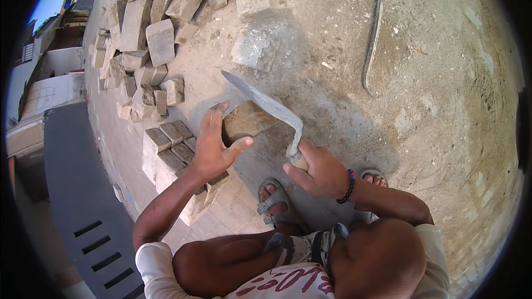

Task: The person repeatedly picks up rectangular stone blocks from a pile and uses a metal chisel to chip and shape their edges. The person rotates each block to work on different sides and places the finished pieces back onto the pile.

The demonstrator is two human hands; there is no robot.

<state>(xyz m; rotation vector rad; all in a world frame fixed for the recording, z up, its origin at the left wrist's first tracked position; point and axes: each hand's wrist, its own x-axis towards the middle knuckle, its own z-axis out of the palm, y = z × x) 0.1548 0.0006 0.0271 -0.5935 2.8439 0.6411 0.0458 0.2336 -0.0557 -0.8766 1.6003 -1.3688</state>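
A worn brown brick (pixel 252 120) is in front of me, its left end between the thumb and fingers of my left hand (pixel 213 138). The thumb lies along the brick's near edge and the fingertips reach its far left corner. My right hand (pixel 320 173) is closed round the wooden handle of a trowel (pixel 266 101). The trowel's long grey blade slants over the brick's far side, its tip pointing away to the left. Whether the blade touches the brick, I cannot tell.
Stacked bricks (pixel 176 133) stand beside my left forearm. A loose heap of bricks (pixel 133 27) lies at the far left, with a broken whitish lump (pixel 255 50) to its right. A long thin strip (pixel 374 33) lies on the dusty ground. A dark slotted panel (pixel 83 188) is at left.
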